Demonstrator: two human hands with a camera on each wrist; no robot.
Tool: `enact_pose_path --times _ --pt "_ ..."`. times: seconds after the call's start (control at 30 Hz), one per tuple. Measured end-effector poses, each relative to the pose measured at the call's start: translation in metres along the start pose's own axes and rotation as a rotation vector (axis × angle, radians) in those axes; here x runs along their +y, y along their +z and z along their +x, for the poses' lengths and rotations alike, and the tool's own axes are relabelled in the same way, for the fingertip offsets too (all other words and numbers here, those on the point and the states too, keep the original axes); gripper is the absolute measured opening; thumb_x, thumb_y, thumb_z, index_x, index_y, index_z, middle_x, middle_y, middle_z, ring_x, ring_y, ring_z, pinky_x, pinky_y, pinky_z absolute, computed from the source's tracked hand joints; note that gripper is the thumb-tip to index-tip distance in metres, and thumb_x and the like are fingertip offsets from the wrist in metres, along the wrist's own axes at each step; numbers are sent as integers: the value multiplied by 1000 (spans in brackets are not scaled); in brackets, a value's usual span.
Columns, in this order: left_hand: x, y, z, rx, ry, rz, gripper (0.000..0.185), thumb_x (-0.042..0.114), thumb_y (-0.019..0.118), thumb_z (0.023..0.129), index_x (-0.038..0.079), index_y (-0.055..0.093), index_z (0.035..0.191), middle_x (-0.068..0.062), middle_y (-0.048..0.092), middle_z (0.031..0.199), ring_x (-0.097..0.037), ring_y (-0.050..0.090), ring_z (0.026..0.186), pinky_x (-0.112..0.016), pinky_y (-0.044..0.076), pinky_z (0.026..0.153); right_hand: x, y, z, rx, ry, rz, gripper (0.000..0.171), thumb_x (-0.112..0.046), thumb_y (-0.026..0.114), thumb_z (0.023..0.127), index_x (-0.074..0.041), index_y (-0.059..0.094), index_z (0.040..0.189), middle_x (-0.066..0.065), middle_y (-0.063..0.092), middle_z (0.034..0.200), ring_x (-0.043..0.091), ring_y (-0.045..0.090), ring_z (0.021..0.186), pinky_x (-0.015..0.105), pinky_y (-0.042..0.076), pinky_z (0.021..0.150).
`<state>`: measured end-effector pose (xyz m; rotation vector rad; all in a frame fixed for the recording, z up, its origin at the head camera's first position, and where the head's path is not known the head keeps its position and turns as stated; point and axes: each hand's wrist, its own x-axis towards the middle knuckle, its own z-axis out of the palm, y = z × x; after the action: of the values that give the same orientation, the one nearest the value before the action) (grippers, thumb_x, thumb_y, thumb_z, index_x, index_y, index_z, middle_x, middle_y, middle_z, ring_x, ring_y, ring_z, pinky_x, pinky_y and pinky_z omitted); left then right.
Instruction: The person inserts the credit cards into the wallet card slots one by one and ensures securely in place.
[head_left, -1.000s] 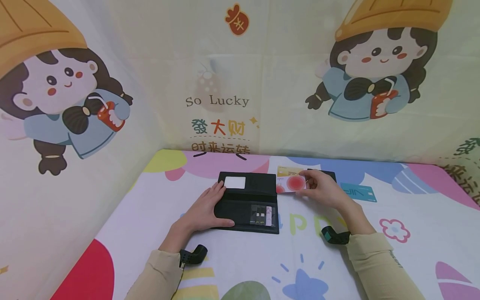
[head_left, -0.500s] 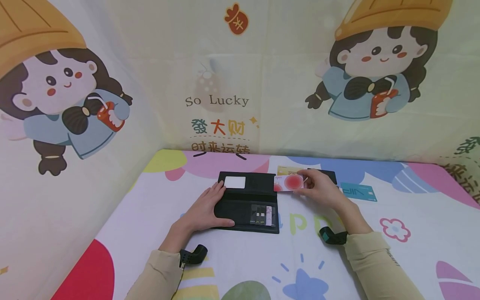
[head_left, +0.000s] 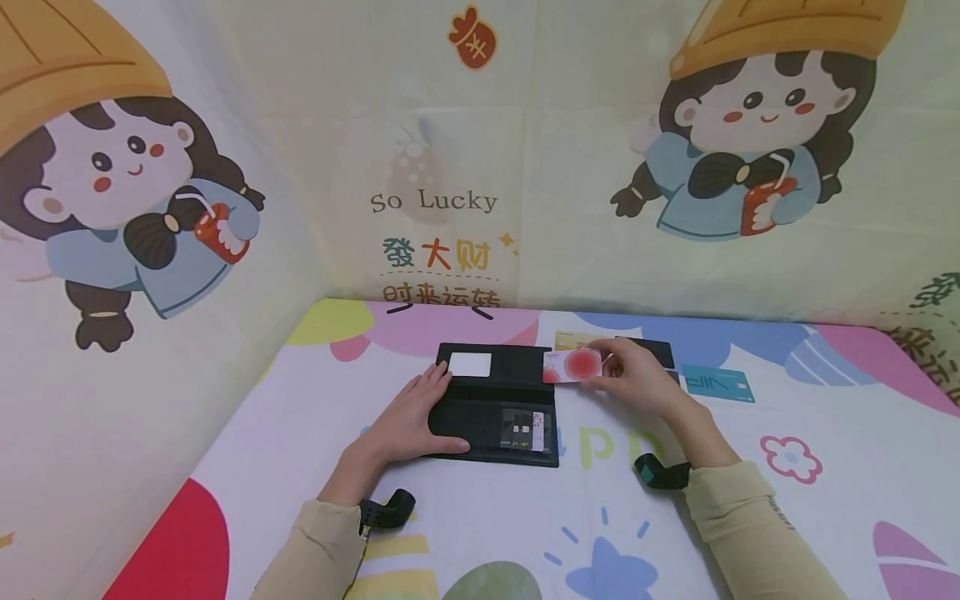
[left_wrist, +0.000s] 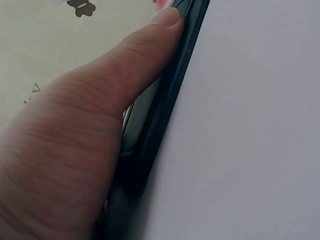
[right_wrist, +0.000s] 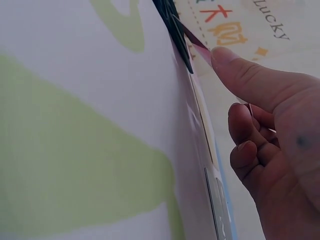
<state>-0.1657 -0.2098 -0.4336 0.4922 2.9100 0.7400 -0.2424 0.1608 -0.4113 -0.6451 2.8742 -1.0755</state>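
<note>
A black wallet [head_left: 472,427] lies unfolded on the table. My left hand [head_left: 401,421] rests on its left side, fingers straight on the upper half and thumb along the lower half; the left wrist view has the thumb [left_wrist: 145,55] over the wallet's edge. Thumb and fingers of my right hand [head_left: 637,375] pinch a white-and-pink card [head_left: 573,365] printed with a red circle. The card's left end overlaps the right edge of the upper half. In the right wrist view the card [right_wrist: 196,42] slants, its far end at the wallet's layered edge [right_wrist: 175,30].
Behind the right hand lie a gold card [head_left: 577,340] and a black card [head_left: 654,352], both partly covered. A teal VIP card [head_left: 720,383] is farther right. The wallet's upper left shows a white rectangle [head_left: 471,365], its lower right a clear pocket [head_left: 536,432].
The right hand has moved slightly left with the pinched card, whose left end now overlaps the wallet's right edge. More of the gold card shows. The left hand has stayed in place.
</note>
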Motion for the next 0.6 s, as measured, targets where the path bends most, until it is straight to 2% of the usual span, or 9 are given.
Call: enact_pose_path --times 0.3,0.6 --pt "0 -1 0 1 1 -2 119 69 77 72 6 27 160 -6 12 168 -24 8 154 -48 11 122 -2 3 2 -11 27 11 61 -24 84 85 -5 59 137 9 61 109 25 54 93 37 52 81" --pt "0 0 0 -1 0 3 119 70 77 72 7 27 160 -5 11 168 -23 7 154 -47 9 123 -4 4 4 -13 -9 3 62 -22 83 86 -1 58 138 10 61 108 25 54 92 37 51 80"
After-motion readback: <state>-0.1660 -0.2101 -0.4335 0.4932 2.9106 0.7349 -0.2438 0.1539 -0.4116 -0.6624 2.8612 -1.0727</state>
